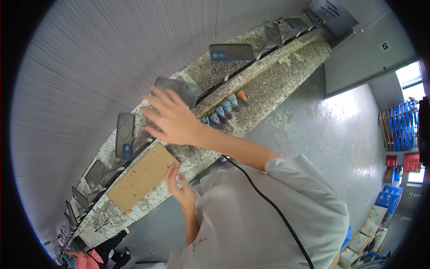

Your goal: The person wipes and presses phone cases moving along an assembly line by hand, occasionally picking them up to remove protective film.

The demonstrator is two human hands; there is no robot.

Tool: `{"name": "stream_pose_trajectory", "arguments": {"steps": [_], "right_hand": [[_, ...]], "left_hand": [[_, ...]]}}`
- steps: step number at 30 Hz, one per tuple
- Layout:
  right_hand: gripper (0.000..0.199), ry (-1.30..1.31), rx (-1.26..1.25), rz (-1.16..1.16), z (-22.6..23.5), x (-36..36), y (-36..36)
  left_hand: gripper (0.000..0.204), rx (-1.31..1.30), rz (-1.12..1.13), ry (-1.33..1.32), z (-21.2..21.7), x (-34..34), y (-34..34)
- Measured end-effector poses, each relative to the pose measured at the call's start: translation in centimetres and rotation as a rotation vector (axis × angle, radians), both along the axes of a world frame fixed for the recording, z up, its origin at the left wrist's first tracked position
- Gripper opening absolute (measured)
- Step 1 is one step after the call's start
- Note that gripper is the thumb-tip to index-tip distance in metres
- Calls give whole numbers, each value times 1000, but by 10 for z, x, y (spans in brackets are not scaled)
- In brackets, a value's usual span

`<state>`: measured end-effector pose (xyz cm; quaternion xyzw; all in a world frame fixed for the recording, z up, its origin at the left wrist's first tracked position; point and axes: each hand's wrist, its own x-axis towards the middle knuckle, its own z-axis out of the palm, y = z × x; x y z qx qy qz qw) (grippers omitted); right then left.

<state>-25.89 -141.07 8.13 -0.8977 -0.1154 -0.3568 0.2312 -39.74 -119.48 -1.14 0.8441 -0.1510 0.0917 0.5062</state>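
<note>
My right hand [172, 119] reaches across the speckled bench with its fingers spread. It is slightly blurred and partly covers a dark grey phone case [188, 91] on the rail. Whether it touches that case I cannot tell. My left hand [179, 186] is closer to my body, fingers extended and holding nothing visible, by the near corner of a brown cardboard sheet [141, 179]. To the left of my right hand stands another phone case [125, 134] with a blue lower end. Farther right along the rail is a similar case [231, 52] with a blue corner.
Several stubby blue-speckled pieces with dark ends [220, 112] lie in a row on the bench, beside an orange one [242, 96]. More cases [273, 33] sit on holders along the rail. A person in pink [89, 259] is at lower left. Blue crates [389, 199] stand right.
</note>
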Motion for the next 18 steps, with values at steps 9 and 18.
{"name": "stream_pose_trajectory", "arguments": {"steps": [9,18], "right_hand": [[72,266,-53,-71,-24,22,112],[30,118,166,150,-45,38,278]], "left_hand": [[20,160,511,-205,45,31,221],[69,516,156,-387,59,240,351]]}}
